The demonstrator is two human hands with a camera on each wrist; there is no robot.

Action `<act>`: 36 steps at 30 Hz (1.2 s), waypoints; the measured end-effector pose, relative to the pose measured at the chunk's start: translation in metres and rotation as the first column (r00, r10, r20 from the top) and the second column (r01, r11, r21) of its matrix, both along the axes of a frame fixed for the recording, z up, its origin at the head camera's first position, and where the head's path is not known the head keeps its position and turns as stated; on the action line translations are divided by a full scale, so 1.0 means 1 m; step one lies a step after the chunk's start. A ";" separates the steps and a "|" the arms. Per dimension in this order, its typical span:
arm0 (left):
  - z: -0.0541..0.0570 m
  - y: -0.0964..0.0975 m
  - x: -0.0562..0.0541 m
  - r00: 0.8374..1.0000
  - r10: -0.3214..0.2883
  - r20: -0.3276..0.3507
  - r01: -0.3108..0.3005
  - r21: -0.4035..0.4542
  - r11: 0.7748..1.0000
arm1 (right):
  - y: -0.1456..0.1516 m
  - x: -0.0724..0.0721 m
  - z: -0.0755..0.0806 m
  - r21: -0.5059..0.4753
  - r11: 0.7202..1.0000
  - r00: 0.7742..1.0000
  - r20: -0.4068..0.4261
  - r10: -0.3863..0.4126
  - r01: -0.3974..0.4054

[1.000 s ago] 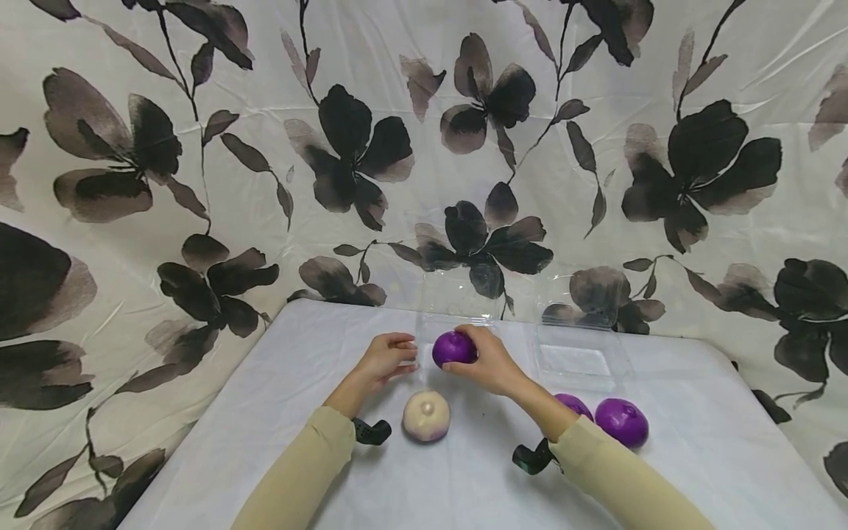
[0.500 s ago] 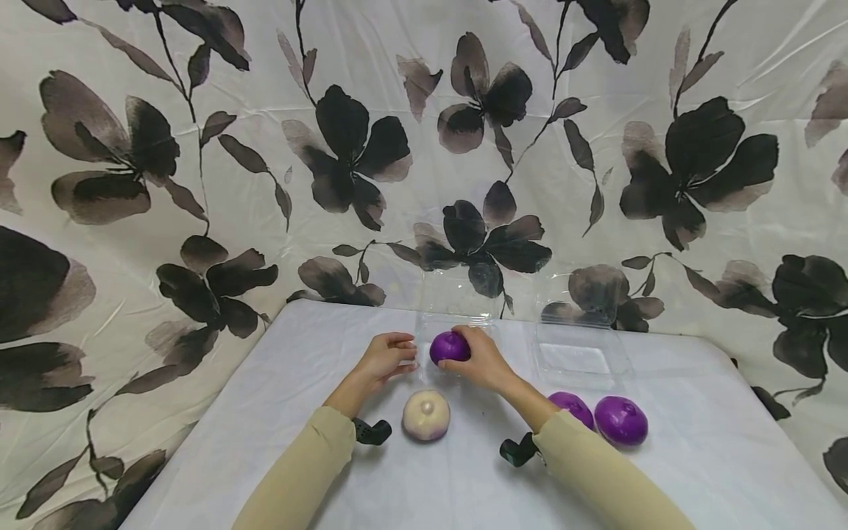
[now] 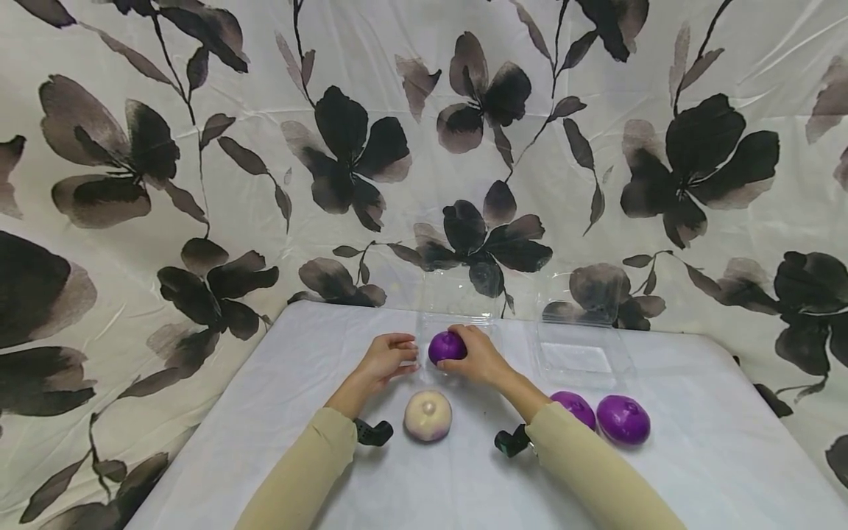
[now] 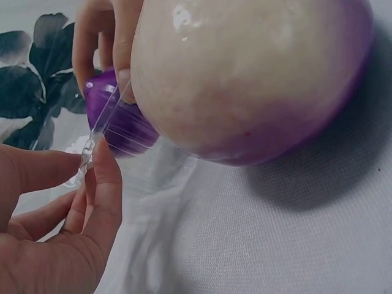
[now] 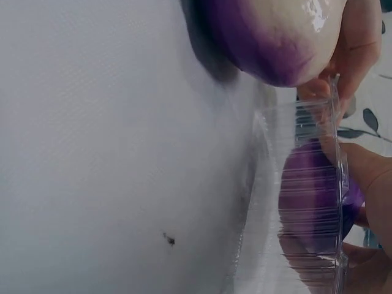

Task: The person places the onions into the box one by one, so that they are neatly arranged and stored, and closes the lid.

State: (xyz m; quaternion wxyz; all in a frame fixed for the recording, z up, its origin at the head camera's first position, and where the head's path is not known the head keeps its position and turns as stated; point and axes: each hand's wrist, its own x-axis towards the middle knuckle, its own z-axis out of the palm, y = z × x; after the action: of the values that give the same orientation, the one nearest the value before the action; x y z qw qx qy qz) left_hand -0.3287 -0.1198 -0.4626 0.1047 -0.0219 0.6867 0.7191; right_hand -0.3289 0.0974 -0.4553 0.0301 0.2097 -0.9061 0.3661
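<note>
My right hand (image 3: pixel 480 358) grips a glossy round purple vegetable (image 3: pixel 445 348), onion- or turnip-like, just inside a clear plastic clamshell box (image 5: pixel 266 208). Through the ribbed wall the right wrist view shows the purple vegetable (image 5: pixel 306 190) behind it. On the left, my left hand (image 3: pixel 386 359) pinches the box's rim (image 4: pixel 87 153) between thumb and fingers. A cream-coloured round vegetable (image 3: pixel 428 417), purple underneath with a small nub on top, rests on the cloth before the box. Whether the held vegetable touches the box floor cannot be seen.
A second clear clamshell box (image 3: pixel 579 357) stands lid-up to the right. Two more purple vegetables, one (image 3: pixel 623 420) fully visible and one (image 3: pixel 573 409) partly behind the right sleeve, lie on the white cloth (image 3: pixel 265 412). A floral curtain (image 3: pixel 371 243) hangs behind.
My right hand has shifted slightly left with the purple vegetable, further into the clear box. The left hand has kept its place at the rim.
</note>
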 end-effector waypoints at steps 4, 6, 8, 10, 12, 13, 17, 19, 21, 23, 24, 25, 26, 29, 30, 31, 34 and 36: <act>-0.002 -0.001 -0.002 1.000 0.001 -0.009 -0.001 -0.013 1.000 | -0.002 -0.006 -0.002 0.002 1.000 0.999 -0.011 0.031 -0.031; -0.003 -0.001 -0.002 1.000 -0.003 -0.011 0.003 -0.018 1.000 | -0.003 -0.008 -0.003 -0.001 0.999 0.999 -0.005 0.041 -0.041; -0.003 -0.001 -0.002 1.000 -0.008 -0.010 0.008 -0.016 1.000 | -0.004 -0.009 -0.006 0.003 0.999 0.999 0.004 0.047 -0.047; -0.003 -0.002 -0.001 1.000 -0.012 -0.003 0.012 -0.019 1.000 | -0.006 -0.010 -0.008 0.007 0.998 0.998 0.005 0.061 -0.061; -0.004 -0.002 -0.001 1.000 -0.012 0.003 0.012 -0.021 1.000 | -0.007 -0.011 -0.009 0.014 0.997 0.997 -0.003 0.079 -0.079; -0.004 -0.002 -0.001 1.000 -0.013 0.004 0.013 -0.021 1.000 | -0.008 -0.012 -0.010 0.016 0.996 0.996 -0.006 0.089 -0.089; -0.003 -0.003 -0.002 1.000 -0.014 0.008 0.014 -0.026 1.000 | -0.009 -0.015 -0.008 0.043 0.994 0.995 -0.008 0.101 -0.101; -0.003 -0.003 -0.003 1.000 -0.013 0.010 0.013 -0.024 1.000 | -0.009 -0.017 -0.006 0.060 0.993 0.994 0.003 0.105 -0.105; -0.001 -0.002 -0.004 1.000 -0.008 0.014 0.008 -0.020 1.000 | -0.009 -0.019 -0.003 0.078 0.991 0.994 0.012 0.106 -0.107; 0.000 -0.001 -0.004 1.000 -0.008 0.016 0.008 -0.020 1.000 | -0.008 -0.019 -0.002 0.094 0.990 0.994 0.022 0.104 -0.105; 0.001 0.000 -0.005 1.000 -0.008 0.019 0.008 -0.018 1.000 | -0.008 -0.020 -0.001 0.101 0.989 0.994 0.027 0.102 -0.105; 0.001 0.000 -0.005 1.000 -0.008 0.022 0.009 -0.018 1.000 | -0.007 -0.020 0.000 0.113 0.988 0.995 0.029 0.099 -0.101; 0.002 0.001 -0.005 1.000 -0.012 0.024 0.013 -0.018 1.000 | -0.007 -0.020 0.001 0.124 0.988 0.995 0.034 0.093 -0.096; 0.006 0.002 -0.006 1.000 -0.015 0.026 0.015 -0.019 1.000 | -0.006 -0.021 0.004 0.152 0.984 0.995 0.048 0.082 -0.088; 0.007 0.002 -0.006 1.000 -0.012 0.025 0.012 -0.019 1.000 | -0.005 -0.021 0.005 0.158 0.983 0.995 0.051 0.081 -0.088; 0.008 0.002 -0.006 1.000 -0.010 0.024 0.010 -0.020 1.000 | -0.005 -0.021 0.006 0.165 0.982 0.995 0.053 0.081 -0.089; 0.009 0.001 -0.004 1.000 -0.006 0.025 0.006 -0.025 1.000 | -0.004 -0.020 0.009 0.175 0.979 0.994 0.055 0.093 -0.101; 0.007 0.000 -0.001 0.999 -0.010 0.032 0.011 -0.028 1.000 | -0.003 -0.017 0.011 0.187 0.976 0.994 0.051 0.100 -0.108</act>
State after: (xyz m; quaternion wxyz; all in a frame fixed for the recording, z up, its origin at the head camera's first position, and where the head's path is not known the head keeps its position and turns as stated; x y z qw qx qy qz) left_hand -0.3298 -0.1196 -0.4558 0.1189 -0.0313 0.6951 0.7083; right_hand -0.3455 0.0944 -0.4445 -0.0280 0.2512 -0.9251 0.2833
